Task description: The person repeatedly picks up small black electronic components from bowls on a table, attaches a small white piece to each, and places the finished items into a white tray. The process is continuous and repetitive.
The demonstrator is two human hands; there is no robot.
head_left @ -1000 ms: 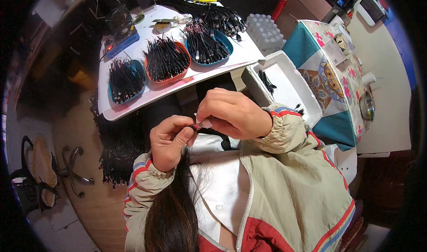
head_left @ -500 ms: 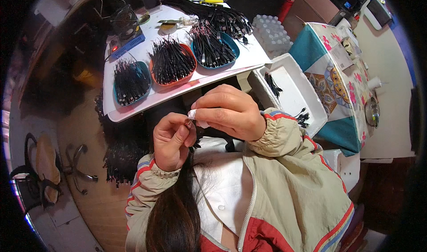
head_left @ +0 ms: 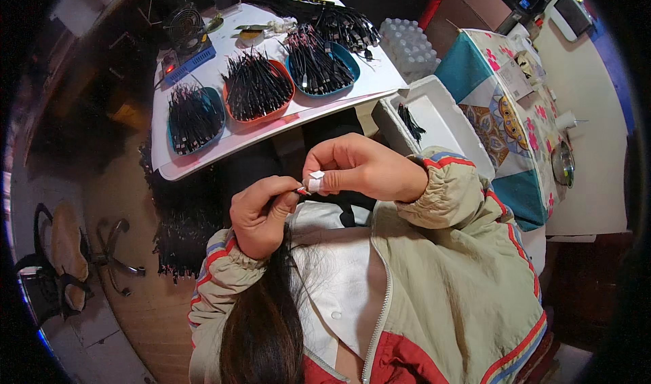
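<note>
My left hand (head_left: 259, 214) is closed in a pinch on a thin cable (head_left: 302, 190), whose end shows small red and pale wires at the fingertips. Close against it, my right hand (head_left: 369, 171) is closed too, its thumb and index finger meeting near the cable end. White wrapping (head_left: 316, 182) covers its thumb and fingertip area. Whether something small is pinched there is hidden. Both hands are in front of my chest, short of the white table (head_left: 178, 171).
Black cables with metal plugs fill a teal basket (head_left: 221, 123), an orange basket (head_left: 292, 93) and a blue basket (head_left: 356, 75). More cables (head_left: 346, 31) are heaped behind. A white foam box (head_left: 468, 123) with cables stands right, beside a cloth-covered table (head_left: 529, 201). A small fan (head_left: 184, 26) is far left.
My right hand has turned and lowered slightly, showing its thumb. My left hand has extended its fingers to the right, and the cable end shows more plainly.
</note>
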